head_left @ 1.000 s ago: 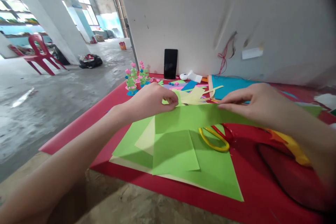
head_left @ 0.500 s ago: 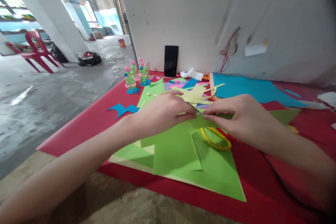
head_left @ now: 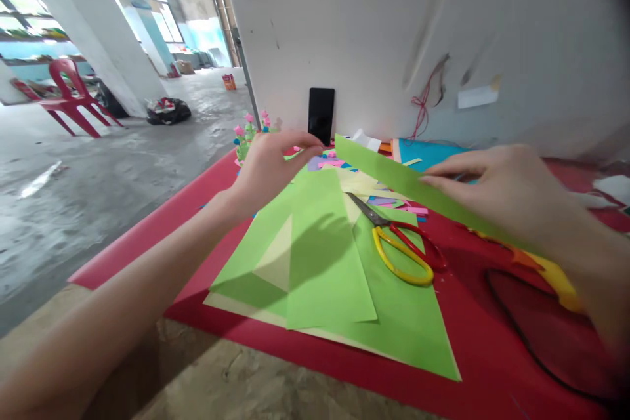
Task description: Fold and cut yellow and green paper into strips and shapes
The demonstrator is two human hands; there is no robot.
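A long green paper strip point(head_left: 377, 167) is pinched between the thumb and index finger of my right hand point(head_left: 497, 184), slanting up to the left over the table. Just left of its free end is my left hand point(head_left: 275, 161), thumb and index fingertips drawn together, apart from the strip; anything between them is too small to make out. Below lie overlapping green paper sheets point(head_left: 325, 275), with a pale yellow piece point(head_left: 275, 256) among them. Scissors with yellow and red handles point(head_left: 401, 256) rest on the papers, blades slightly parted.
Several pink-and-green paper flower ornaments point(head_left: 246, 128) stand behind my left hand. A black phone point(head_left: 321, 111) leans on the wall. Coloured paper scraps point(head_left: 388, 193) and a blue sheet point(head_left: 418, 149) lie at the back. A dark cable point(head_left: 514, 335) crosses the red table covering point(head_left: 472, 315) at right.
My hands have moved apart, left hand up and leftward, right hand up and rightward with the green strip raised. The scissors are now uncovered on the papers.
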